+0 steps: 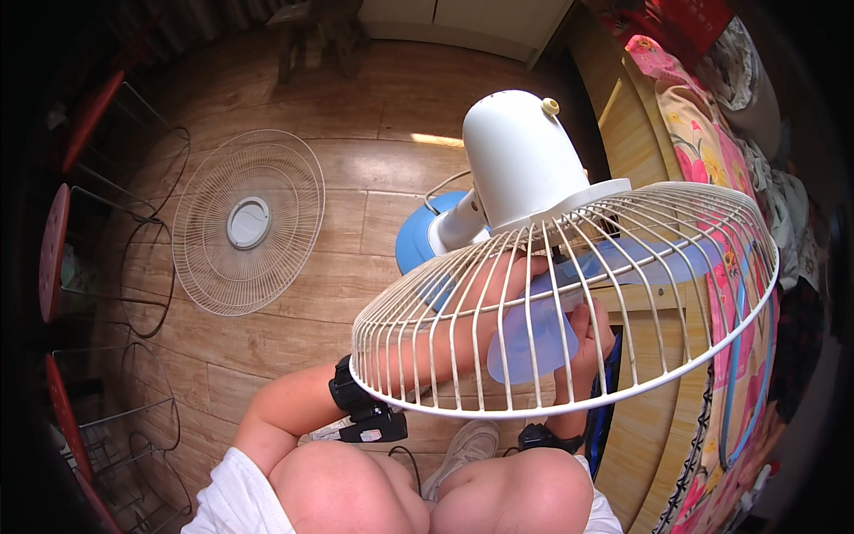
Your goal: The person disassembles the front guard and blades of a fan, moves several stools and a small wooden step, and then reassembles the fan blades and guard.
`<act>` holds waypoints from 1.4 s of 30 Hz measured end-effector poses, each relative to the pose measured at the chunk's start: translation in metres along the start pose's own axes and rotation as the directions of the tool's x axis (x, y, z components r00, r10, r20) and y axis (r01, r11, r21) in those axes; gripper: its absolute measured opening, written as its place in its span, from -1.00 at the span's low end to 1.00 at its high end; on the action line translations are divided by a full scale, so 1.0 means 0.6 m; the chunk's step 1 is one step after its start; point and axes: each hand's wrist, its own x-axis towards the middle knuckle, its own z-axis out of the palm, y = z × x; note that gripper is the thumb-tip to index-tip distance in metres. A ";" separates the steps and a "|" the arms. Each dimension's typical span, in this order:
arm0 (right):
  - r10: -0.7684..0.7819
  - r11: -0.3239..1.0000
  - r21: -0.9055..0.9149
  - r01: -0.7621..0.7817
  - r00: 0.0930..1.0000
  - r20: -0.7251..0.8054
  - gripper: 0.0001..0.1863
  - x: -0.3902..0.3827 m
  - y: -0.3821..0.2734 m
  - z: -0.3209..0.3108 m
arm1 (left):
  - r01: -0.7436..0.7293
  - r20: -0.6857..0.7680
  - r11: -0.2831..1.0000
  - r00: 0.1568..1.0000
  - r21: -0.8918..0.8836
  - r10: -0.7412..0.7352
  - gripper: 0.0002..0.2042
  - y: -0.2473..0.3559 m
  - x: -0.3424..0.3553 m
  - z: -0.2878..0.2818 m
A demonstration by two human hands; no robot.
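Head view: front grille (247, 222) off at nine o'clock, both hands (592, 334) gripping blue blade (534, 334) inside back cage (569, 294), still on.

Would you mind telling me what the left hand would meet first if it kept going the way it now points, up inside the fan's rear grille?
Most likely the fan's hub: the left hand points there, beside the blue blade. Depth behind the grille is unclear.

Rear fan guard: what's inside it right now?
Inside the rear guard: pale blue blades, with the left hand and right hand on them. The hub is hidden behind wires and hands.
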 end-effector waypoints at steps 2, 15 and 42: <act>-0.106 0.987 0.107 0.118 0.988 -0.111 -0.60 -0.003 0.000 0.008 | 0.004 0.004 1.000 1.000 0.000 -0.004 -0.66 0.000 0.000 0.001; -0.087 0.963 0.240 0.119 0.986 -0.139 -0.52 -0.005 0.007 0.014 | -0.013 0.006 1.000 1.000 0.006 0.012 -0.65 -0.006 -0.001 0.005; -0.297 0.954 -0.095 0.285 0.939 -0.170 -0.45 -0.007 0.000 0.018 | 0.039 0.041 0.998 0.998 -0.043 -0.037 -0.62 -0.010 -0.003 0.000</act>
